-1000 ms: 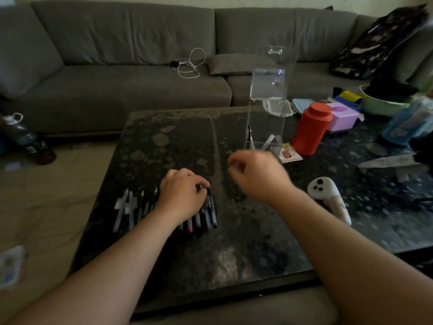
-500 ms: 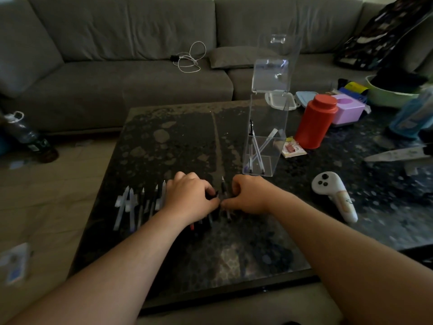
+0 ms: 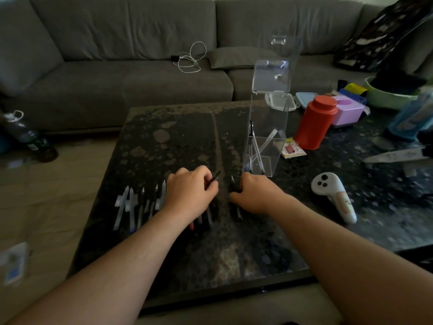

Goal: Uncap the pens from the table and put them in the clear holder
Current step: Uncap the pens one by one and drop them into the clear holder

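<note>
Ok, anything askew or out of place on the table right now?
Nothing spilled or damaged. The pens already in the clear holder lean crosswise rather than upright. The left hand grips a dark pen tilted off the row of pens; the right hand grips another beside it. Clutter crowds the table's far right.

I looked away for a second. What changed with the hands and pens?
The right hand dropped from mid-air to the row, gripping a dark pen. The left hand lifted a thin black pen it now pinches. The tall clear acrylic holder stayed put.
</note>
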Demonstrator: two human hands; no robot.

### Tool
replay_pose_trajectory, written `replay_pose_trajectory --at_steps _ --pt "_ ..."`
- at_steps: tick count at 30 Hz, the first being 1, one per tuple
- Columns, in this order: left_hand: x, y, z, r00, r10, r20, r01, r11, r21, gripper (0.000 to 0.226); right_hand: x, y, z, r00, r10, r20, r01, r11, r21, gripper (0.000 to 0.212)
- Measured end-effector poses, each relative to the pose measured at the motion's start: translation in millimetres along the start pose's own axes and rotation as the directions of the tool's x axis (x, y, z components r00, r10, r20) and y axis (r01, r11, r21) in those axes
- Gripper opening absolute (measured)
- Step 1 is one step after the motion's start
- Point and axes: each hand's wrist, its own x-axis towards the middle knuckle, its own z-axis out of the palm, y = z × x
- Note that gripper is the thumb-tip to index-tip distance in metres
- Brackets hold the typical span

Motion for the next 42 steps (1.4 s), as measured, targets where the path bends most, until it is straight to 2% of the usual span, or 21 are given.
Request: replay_pose_trajectory --at_steps 3,6,9,14,17,23,28,38,42 --pt "1 -7 -1 0.999 0.024 -0.036 -0.027 0.995 -0.094 0.016 6 1 5 1.0 0.005 0.004 -0.004 0.997 -0.082 0.039" --pt "-1 -11 -2 0.999 -0.002 -0.044 -0.006 0.981 -0.194 0.015 12 4 7 1.0 0.009 0.026 -0.007 0.997 -0.079 0.021" --pt "-1 -13 -2 0.997 -0.075 -0.035 0.057 0.929 -0.365 0.015 10 8 0 0.999 0.024 0.033 -0.025 0.999 0.023 0.018" --pt "-2 -10 -9 0.988 -0.154 -0.015 0.117 0.808 -0.578 0.007 3 16 -13 0.994 -0.028 -0.109 0.053 0.971 0.233 0.014" --pt "-1 -11 -10 0.988 -0.157 0.006 0.132 0.811 -0.57 0.005 1 21 -16 0.989 -0.081 -0.121 0.112 0.954 0.277 0.006" --pt "2 -8 -11 0.972 -0.236 0.018 0.201 0.782 -0.59 0.012 -4 23 -19 0.939 -0.209 -0.272 0.265 0.946 0.187 0.002" --pt "4 -4 -10 0.96 -0.281 0.012 0.223 0.733 -0.643 0.016 -8 19 -18 0.872 -0.25 -0.42 0.331 0.935 0.13 0.017" --pt "3 0 -12 0.961 -0.277 0.007 0.214 0.727 -0.653 0.024 -8 14 -17 0.855 -0.298 -0.424 0.358 0.931 0.066 0.015" --pt "1 -1 -12 0.976 -0.219 -0.012 0.165 0.766 -0.621 0.023 -8 9 -14 0.834 -0.337 -0.438 0.391 0.92 0.037 0.014"
